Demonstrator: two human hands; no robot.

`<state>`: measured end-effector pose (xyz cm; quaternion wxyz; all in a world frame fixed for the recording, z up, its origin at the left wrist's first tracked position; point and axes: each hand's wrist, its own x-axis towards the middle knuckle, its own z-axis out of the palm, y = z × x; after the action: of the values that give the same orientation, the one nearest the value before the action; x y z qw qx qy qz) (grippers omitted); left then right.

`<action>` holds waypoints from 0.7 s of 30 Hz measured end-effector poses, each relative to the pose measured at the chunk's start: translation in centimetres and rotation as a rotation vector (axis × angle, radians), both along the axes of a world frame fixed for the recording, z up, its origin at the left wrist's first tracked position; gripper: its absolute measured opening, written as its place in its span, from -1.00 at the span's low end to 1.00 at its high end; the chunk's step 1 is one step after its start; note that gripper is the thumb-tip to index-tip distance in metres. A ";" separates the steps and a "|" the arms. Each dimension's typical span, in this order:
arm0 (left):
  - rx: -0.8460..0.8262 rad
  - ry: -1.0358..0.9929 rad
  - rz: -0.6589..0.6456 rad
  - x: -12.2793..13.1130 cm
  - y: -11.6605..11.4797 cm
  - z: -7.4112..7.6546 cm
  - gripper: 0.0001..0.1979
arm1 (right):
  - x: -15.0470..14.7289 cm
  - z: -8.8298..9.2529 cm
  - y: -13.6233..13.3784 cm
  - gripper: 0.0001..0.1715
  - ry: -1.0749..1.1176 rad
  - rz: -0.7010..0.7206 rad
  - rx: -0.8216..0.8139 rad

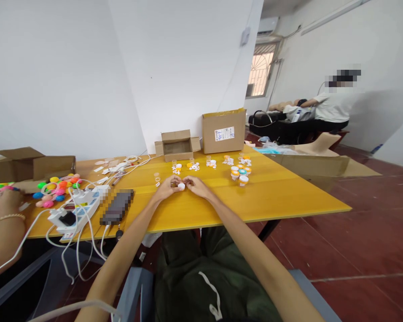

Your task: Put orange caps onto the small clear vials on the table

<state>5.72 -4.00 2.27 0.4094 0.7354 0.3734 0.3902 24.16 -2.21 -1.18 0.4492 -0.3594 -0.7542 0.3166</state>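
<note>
Close to the front of the yellow table, my left hand [168,189] is closed around a small container with a round white lid [181,186]. At the container's right side is my right hand [196,185], its fingers bent and pressed together; what they pinch is too small to make out. Just left of my hands lie small clear rings [157,180]. Ahead of them is a row of little piles of white pieces [195,167] with orange caps and clear cups. Several small jars [243,179] with white, orange and teal lids stand grouped to the right.
At the back stand a small open carton [177,156] and a larger taped box [224,134]. To the left are a dark phone-like device [117,206], a power strip [83,209] with loose cables, and colourful balls [58,190] beside a co-worker's arm [6,223]. Another person sits far right.
</note>
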 end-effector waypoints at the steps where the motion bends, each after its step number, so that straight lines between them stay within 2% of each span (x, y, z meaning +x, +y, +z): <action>1: 0.002 -0.002 0.002 0.0 0.0 0.0 -0.61 | 0.0 0.1 -0.1 -0.65 -0.002 -0.005 0.004; 12: 0.029 -0.009 0.000 0.3 0.0 -0.3 -0.62 | 0.1 1.1 -1.2 -0.83 -0.022 -0.050 0.078; 21: -0.011 -0.058 -0.042 0.2 0.1 -0.5 -0.57 | 0.1 1.4 -1.5 -0.85 -0.083 -0.015 0.078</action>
<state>5.91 -3.90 1.73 0.4322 0.7293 0.3479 0.4004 24.29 -3.74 0.26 0.4334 -0.3600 -0.7813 0.2686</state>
